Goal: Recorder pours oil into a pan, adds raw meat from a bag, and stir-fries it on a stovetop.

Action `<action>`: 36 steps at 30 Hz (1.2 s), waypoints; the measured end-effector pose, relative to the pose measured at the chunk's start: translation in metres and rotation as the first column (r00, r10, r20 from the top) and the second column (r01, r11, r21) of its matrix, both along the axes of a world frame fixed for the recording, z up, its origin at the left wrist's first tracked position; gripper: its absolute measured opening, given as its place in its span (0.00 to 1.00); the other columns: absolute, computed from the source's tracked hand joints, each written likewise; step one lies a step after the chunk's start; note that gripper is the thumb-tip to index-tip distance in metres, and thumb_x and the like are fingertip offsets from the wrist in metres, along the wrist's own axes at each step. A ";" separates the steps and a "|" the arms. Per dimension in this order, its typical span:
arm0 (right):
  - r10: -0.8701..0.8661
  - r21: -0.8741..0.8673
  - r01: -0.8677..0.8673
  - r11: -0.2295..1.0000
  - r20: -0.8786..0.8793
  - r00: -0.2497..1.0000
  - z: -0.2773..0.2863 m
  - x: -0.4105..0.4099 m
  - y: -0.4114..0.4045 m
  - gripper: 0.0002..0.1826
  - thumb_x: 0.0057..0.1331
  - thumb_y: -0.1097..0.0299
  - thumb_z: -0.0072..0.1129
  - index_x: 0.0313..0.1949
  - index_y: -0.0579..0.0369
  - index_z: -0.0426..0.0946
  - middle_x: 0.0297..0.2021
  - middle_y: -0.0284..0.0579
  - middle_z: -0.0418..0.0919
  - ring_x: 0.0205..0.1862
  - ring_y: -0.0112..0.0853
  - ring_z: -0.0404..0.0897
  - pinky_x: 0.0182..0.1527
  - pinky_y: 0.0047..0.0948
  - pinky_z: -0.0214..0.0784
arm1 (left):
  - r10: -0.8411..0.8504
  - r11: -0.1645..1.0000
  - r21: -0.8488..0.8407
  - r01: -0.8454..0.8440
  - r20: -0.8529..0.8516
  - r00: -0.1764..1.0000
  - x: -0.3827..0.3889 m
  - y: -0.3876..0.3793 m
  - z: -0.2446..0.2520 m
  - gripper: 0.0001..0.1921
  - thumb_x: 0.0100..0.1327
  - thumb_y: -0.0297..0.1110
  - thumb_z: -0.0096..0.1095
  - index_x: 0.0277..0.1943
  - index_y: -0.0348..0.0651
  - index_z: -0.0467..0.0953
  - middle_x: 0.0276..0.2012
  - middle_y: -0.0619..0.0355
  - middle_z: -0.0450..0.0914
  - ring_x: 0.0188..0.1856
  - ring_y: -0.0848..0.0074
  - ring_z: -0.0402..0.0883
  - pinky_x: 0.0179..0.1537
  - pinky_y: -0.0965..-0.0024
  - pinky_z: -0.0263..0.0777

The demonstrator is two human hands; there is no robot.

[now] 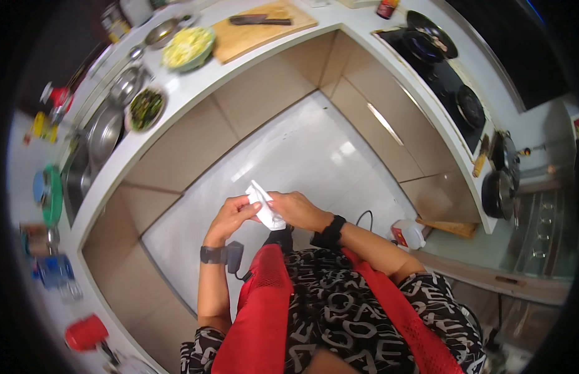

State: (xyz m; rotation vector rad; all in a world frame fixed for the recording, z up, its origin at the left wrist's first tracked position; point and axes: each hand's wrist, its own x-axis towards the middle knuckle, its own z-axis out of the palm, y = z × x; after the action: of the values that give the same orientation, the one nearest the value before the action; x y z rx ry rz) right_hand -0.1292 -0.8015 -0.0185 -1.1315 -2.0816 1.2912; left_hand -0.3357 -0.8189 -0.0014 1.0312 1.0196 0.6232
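A crumpled white paper tissue (269, 216) is between my two hands, held in front of my body above the floor. My left hand (229, 217) pinches its left side, with the thumb lying over it. From the other side my right hand (296, 209) grips the tissue, its fingertips partly hidden behind the paper. Both wrists wear dark straps, and a small dark device (234, 256) hangs beside the left one.
A white counter (177, 100) curves around me. On it are a bowl of chopped pale vegetable (189, 48), a plate of dark greens (146, 109), and a cutting board (224, 46) bearing a knife (260, 20). Frying pans (432, 35) sit on the stove (439, 79). A plastic jug (408, 234) stands low at right.
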 end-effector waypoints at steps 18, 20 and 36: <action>0.116 -0.125 -0.135 0.983 -0.144 0.983 -0.083 0.006 0.246 0.05 0.65 0.73 0.48 0.37 0.61 0.72 0.29 0.57 0.78 0.35 0.53 0.77 0.40 0.47 0.68 | 0.764 0.627 -0.168 -0.760 -0.055 0.643 0.016 0.158 -0.028 0.13 0.69 0.40 0.56 0.45 0.39 0.76 0.46 0.52 0.79 0.39 0.71 0.82 0.37 0.73 0.76; 0.048 -0.038 -0.053 0.998 -0.118 0.992 -0.113 0.027 0.280 0.04 0.63 0.74 0.50 0.35 0.60 0.73 0.33 0.53 0.78 0.40 0.49 0.75 0.44 0.46 0.66 | 0.842 0.512 -0.189 -0.838 -0.084 0.534 0.029 0.156 -0.036 0.13 0.69 0.42 0.56 0.45 0.40 0.76 0.46 0.52 0.79 0.38 0.71 0.82 0.36 0.73 0.76; -0.422 0.250 0.340 0.906 0.513 0.747 -0.476 0.302 0.459 0.08 0.58 0.72 0.51 0.36 0.61 0.75 0.34 0.59 0.77 0.37 0.53 0.77 0.43 0.46 0.71 | 0.816 0.506 -0.553 -0.662 0.059 0.575 0.207 0.275 -0.273 0.13 0.70 0.42 0.54 0.41 0.38 0.73 0.40 0.50 0.81 0.33 0.69 0.82 0.32 0.71 0.74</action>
State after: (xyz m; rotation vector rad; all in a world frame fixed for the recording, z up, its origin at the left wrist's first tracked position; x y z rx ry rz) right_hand 0.1732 -0.3428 -0.4948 -1.9261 -2.0997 0.6408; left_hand -0.1283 -0.5440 -0.2747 -0.0424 1.2393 1.1420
